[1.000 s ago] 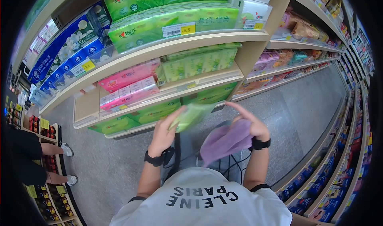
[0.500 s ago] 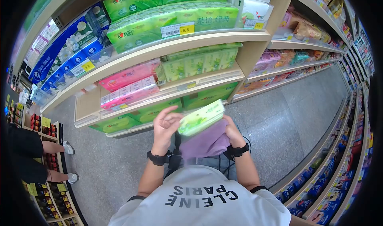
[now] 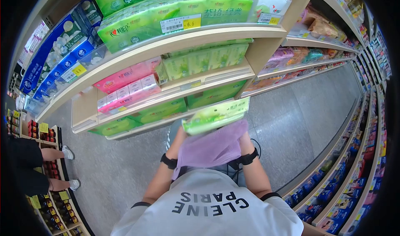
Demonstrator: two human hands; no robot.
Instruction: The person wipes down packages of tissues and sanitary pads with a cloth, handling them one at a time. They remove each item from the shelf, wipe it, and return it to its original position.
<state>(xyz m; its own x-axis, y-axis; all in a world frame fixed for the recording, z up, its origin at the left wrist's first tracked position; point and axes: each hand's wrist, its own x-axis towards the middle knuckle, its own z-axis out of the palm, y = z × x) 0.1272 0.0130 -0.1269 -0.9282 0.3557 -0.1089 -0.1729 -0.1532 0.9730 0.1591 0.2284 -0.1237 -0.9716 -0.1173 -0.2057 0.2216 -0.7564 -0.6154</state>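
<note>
Shop aisle all round you, grey floor [image 3: 300,111] underfoot and stocked shelving on both sides. Now to the hands, both raised in front of your chest. Your left hand [image 3: 180,137] is up under the near end of a green tissue pack [image 3: 214,116], and a purple cloth [image 3: 210,148] covers the fingers, so whether they are spread or clamped you cannot tell. Your right hand [image 3: 244,141] sits at the other edge of that cloth, fingers tucked beneath it, and its grip is hidden too. The green tissue pack rides just above both hands, tilted with its right end higher, and it touches the top of the purple cloth. The cloth hangs down between your forearms toward your white shirt [image 3: 208,211]. A black band [image 3: 168,161] circles your left wrist, and a second black band [image 3: 249,157] circles your right.

Outward now. Just beyond the pack stands the wooden shelf unit [image 3: 175,44]. Big green packs [image 3: 175,11] fill its top level, with a yellow price tag [image 3: 180,23] on the rail. Pink packs [image 3: 125,88] and smaller green ones [image 3: 200,61] sit on the level below, and blue packs [image 3: 50,57] run off to your left. On the far left, another person's legs [image 3: 54,154] stand beside a low rack.
</note>
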